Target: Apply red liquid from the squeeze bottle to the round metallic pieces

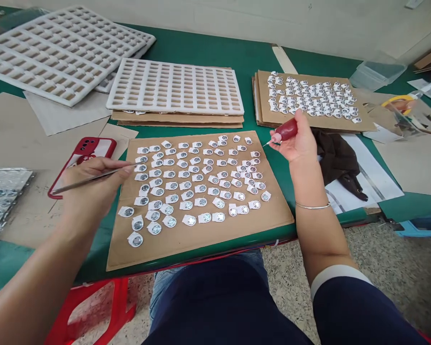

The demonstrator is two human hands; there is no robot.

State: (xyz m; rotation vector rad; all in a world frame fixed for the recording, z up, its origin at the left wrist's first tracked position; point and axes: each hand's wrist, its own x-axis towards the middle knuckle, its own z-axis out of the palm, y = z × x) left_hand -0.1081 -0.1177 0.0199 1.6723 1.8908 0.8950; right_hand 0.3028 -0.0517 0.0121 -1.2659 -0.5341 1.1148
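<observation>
Red dropper bottle (pixel 286 130) in right hand (pixel 297 142) points its nozzle left.

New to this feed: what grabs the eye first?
The cardboard sheet at centre, covered in rows of small round metal parts on white tabs. The left hand holds a thin metal pick at the sheet's left edge; the right hand holds a small red bottle raised over the sheet's upper right corner. Behind lie white grid trays and a second loaded sheet at upper right.
</observation>
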